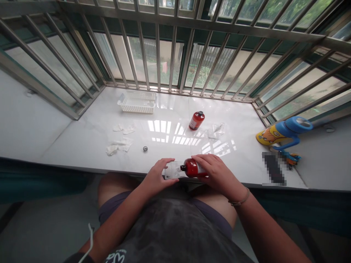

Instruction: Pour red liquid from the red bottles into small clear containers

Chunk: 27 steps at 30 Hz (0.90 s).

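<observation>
Crumpled tissues (120, 146) lie at the left of the white counter (90, 146), with a white basket (137, 107) behind them and a small dark cap (145, 149) to their right. Next, at the front edge, the left hand (157, 175) grips a clear cup (172, 171) between thumb and fingers, and the right hand (216, 168) is wrapped around a tipped red bottle (191, 168), its uncapped neck pointing left at the cup, though whether they touch I cannot tell. Farther back stands a capped red bottle (196, 121), then come a clear plastic bag (216, 131) and, at far right, a blue-and-yellow flask (283, 131).
</observation>
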{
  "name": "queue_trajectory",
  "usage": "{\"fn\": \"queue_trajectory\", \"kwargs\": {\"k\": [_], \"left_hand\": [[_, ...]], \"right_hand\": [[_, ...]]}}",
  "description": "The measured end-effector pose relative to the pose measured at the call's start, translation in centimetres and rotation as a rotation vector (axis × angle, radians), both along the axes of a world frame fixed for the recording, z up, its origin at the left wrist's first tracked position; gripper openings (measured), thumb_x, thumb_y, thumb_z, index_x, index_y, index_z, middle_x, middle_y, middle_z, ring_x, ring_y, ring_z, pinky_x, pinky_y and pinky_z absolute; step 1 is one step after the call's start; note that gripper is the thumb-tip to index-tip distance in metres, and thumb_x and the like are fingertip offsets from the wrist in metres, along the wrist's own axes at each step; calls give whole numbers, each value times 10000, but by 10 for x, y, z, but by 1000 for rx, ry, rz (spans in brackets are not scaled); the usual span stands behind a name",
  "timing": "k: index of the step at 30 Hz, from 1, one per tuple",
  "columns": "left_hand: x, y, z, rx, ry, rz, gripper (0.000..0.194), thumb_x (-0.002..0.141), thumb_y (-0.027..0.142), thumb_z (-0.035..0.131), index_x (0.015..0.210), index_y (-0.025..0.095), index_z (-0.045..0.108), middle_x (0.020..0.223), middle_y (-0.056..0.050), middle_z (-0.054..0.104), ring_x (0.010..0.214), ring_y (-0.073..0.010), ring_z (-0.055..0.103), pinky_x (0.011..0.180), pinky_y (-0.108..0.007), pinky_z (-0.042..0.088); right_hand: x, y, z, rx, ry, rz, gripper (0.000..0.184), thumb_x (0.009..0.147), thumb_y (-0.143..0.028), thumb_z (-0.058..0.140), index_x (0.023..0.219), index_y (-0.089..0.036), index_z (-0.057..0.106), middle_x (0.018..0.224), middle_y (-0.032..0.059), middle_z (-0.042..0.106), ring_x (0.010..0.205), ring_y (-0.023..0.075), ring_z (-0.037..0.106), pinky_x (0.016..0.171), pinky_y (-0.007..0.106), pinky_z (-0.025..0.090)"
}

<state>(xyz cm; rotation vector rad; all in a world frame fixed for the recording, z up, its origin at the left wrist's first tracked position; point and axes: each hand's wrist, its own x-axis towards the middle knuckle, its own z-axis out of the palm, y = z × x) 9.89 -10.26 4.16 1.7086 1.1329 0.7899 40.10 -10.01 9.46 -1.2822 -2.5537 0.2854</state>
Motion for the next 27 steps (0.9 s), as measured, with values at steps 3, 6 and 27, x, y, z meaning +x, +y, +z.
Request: {"fn": "queue_trajectory", "kwargs": {"k": [3,6,27], "left_hand": [[0,0,0,-15,-12,2,689,800,344,926,1419,306,625,1436,-75,673,1309,-294,668,1108,-475,601],[0,-1,0,-47,-23,4,702,791,344,933,1422,310,627,1439,-72,678,1284,-294,687,1112,-485,599],[6,-4,-16,-211,-277,31,730,749,321,976,1399,286,647,1468,-121,675,1306,-327,706,1142,-537,593]], "right_hand": [[-1,2,5,3,-29,7,773,866,-119,751,1573,-254,471,1467,136,672,1276,349,663,1117,569,485],[-2,4,11,4,-46,16,778,853,-103,738,1570,-266,482,1458,130,680,1260,347,671,1109,564,490],[-10,7,35,3,-115,31,758,834,-93,719,1547,-272,532,1432,117,700,1228,344,678,1094,554,490]]}}
